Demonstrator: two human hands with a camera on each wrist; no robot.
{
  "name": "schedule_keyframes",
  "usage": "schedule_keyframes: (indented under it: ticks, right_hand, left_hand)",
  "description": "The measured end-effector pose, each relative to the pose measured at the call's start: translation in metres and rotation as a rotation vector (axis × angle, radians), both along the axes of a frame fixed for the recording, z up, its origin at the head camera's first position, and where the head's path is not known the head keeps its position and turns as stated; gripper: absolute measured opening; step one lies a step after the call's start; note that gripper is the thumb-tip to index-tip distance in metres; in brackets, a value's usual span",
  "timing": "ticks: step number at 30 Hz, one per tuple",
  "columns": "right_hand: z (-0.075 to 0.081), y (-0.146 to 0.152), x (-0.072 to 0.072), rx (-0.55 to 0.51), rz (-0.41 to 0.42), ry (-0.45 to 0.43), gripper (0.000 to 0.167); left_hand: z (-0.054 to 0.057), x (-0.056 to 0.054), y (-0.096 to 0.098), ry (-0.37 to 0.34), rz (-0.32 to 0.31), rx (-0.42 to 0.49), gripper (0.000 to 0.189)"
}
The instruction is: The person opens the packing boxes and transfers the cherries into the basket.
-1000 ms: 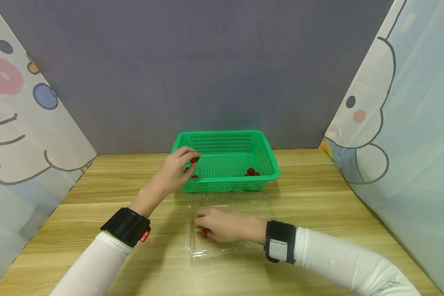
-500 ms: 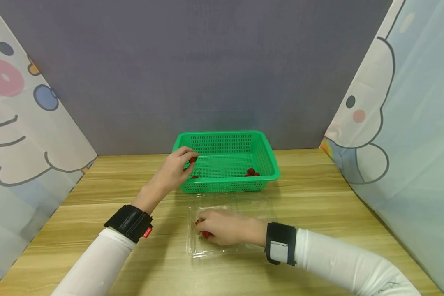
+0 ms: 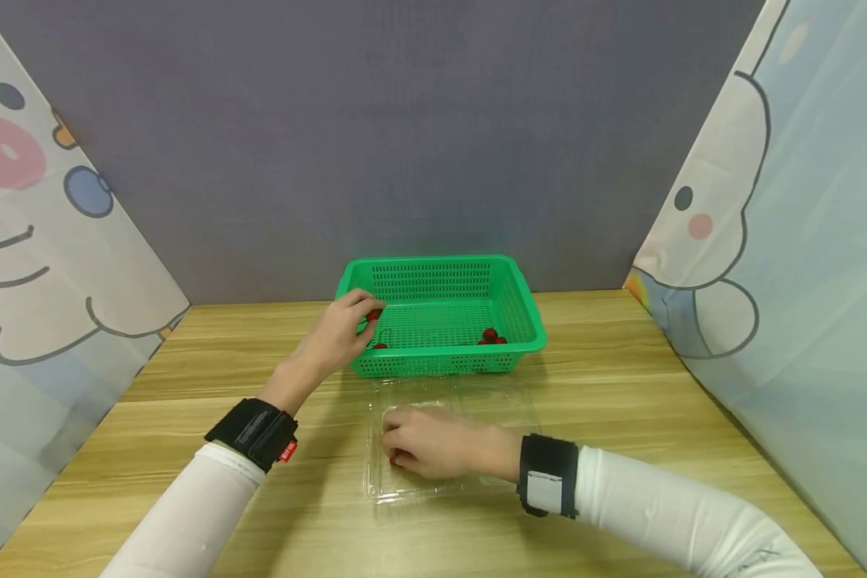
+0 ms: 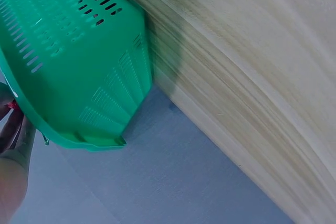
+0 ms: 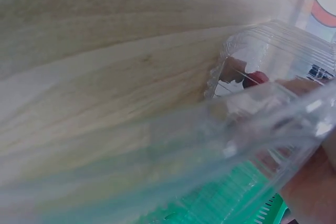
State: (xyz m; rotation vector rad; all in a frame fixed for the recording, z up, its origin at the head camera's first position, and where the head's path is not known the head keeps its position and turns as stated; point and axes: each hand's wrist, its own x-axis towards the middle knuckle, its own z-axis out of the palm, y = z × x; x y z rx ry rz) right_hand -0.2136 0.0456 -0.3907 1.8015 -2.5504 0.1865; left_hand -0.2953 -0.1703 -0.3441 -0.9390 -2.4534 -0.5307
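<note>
Left edge: pale cartoon-print curtain panel (image 3: 36, 241), grey-purple backdrop (image 3: 405, 120) behind everything. Light wooden tabletop (image 3: 188, 361) runs across the scene.

Left hand (image 3: 339, 333), white sleeve and black wrist strap, sits at the left wall of the green perforated plastic basket (image 3: 441, 269). Fingers curled over the rim, tips pinching a small red berry-like fruit (image 3: 372, 315) just inside the basket. In the left wrist view only the basket's outer corner (image 4: 89, 77) and a sliver of the hand (image 4: 10, 171) show, with a speck of red at the fingertips.

On the basket floor, just below that hand: another small red fruit (image 3: 380, 346). Further right, near the basket's right front corner: a small cluster of red fruits (image 3: 491, 336), touching each other.

In front of the basket, close to its front wall: clear plastic clamshell tray (image 3: 383, 490), lying flat on the table. Right hand (image 3: 433, 443), white sleeve, black strap with a white patch, is inside the tray, palm down, fingers curled together around a second red fruit (image 3: 396, 461) low at the tray's left side. Right wrist view shows that fruit (image 5: 255, 78) through the clear wall (image 5: 273, 40); can't tell if it touches the tray floor.

Right edge: another cartoon-print curtain panel (image 3: 780, 241).
</note>
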Motion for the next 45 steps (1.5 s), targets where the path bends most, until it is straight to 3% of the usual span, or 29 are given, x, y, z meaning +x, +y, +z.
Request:
schedule_keyframes:
  ticks: [12, 18, 22, 24, 28, 45]
  right_hand:
    - [0.000, -0.001, -0.001, -0.054, 0.041, -0.001, 0.013]
    - [0.001, -0.002, 0.000, -0.048, -0.007, -0.039, 0.002]
    - [0.003, -0.002, 0.000, -0.054, -0.043, -0.063, 0.013]
    - [0.003, -0.002, 0.001, -0.060, -0.048, -0.071, 0.009]
    - [0.004, -0.001, 0.000, -0.077, -0.041, -0.091, 0.002]
    - [0.015, 0.008, -0.006, -0.173, 0.009, -0.167, 0.005]
  left_hand:
    - [-0.006, -0.001, -0.004, -0.034, 0.016, -0.016, 0.028]
    - [-0.009, -0.001, -0.006, -0.037, 0.016, -0.012, 0.026]
    - [-0.010, 0.000, -0.008, -0.028, 0.013, -0.015, 0.026]
    - [-0.011, 0.001, -0.009, -0.023, 0.010, -0.016, 0.025]
    - [-0.011, 0.002, -0.010, -0.013, 0.001, -0.011, 0.025]
    - [-0.012, 0.007, -0.013, -0.033, 0.024, -0.011, 0.024]
